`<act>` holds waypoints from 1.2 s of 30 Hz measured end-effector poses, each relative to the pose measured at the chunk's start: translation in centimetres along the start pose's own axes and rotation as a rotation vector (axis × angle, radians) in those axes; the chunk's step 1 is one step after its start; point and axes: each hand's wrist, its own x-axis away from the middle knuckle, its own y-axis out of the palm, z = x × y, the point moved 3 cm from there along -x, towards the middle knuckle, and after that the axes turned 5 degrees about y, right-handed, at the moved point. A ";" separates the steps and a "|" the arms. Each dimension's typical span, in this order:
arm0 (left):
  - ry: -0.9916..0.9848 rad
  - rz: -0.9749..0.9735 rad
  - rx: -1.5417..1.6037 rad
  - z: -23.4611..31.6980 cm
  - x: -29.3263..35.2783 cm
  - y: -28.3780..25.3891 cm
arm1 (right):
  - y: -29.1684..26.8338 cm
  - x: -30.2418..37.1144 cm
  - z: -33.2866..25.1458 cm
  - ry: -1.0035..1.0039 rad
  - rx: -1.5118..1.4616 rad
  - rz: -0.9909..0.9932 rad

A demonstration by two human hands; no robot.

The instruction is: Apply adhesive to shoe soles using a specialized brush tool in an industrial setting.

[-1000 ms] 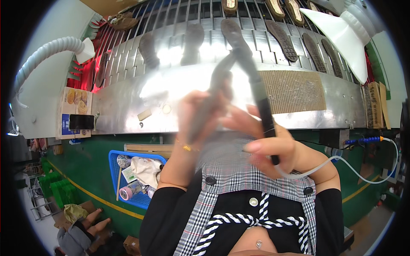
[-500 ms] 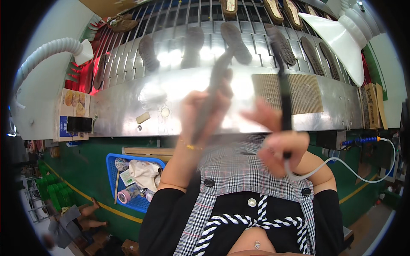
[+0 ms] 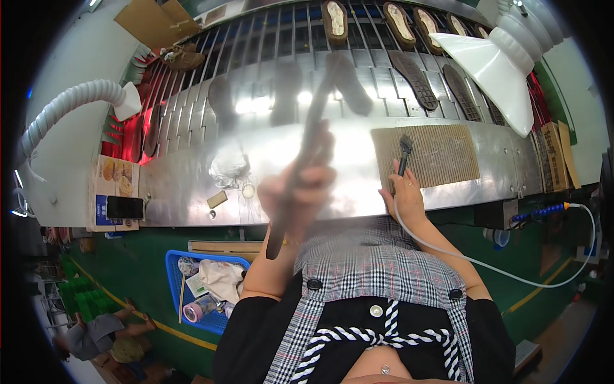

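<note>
My left hand (image 3: pixel 304 189), blurred by motion, grips a dark shoe sole (image 3: pixel 279 232) seen nearly edge-on above the metal bench. My right hand (image 3: pixel 408 197) is closed round the handle of a black brush (image 3: pixel 405 148) fed by a white hose (image 3: pixel 441 247). The brush head lies over the left part of a ribbed cardboard sheet (image 3: pixel 451 153) on the bench. Beyond the bench, a ridged brown sole (image 3: pixel 412 78) rests on the slatted metal conveyor among several other soles.
Several brown shoe uppers (image 3: pixel 400 25) stand along the conveyor's far side. White flexible ducts (image 3: pixel 77 102) flank it, one with a wide hood (image 3: pixel 489 70). A phone (image 3: pixel 125 207) and crumpled white wrap (image 3: pixel 228 168) sit left. A blue basket (image 3: pixel 170 275) stands below the bench.
My right hand has lowered the brush from upright in front of my body to the cardboard sheet. My left hand still holds the sole, slightly lower. The view has shifted a little.
</note>
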 end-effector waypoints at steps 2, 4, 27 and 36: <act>0.018 0.058 -0.066 0.6 -0.3 -0.4 | 1.2 0.8 0.7 -0.005 -0.004 -0.020; 0.066 0.012 -0.383 3.1 1.7 -1.2 | 0.8 0.7 -1.0 -0.061 -0.042 0.020; 0.833 2.508 -2.637 50.3 22.1 7.9 | 0.6 1.2 -1.5 -0.040 0.105 -0.032; 0.462 2.482 -2.810 54.4 18.4 9.1 | 0.9 1.2 -1.0 0.014 0.172 -0.101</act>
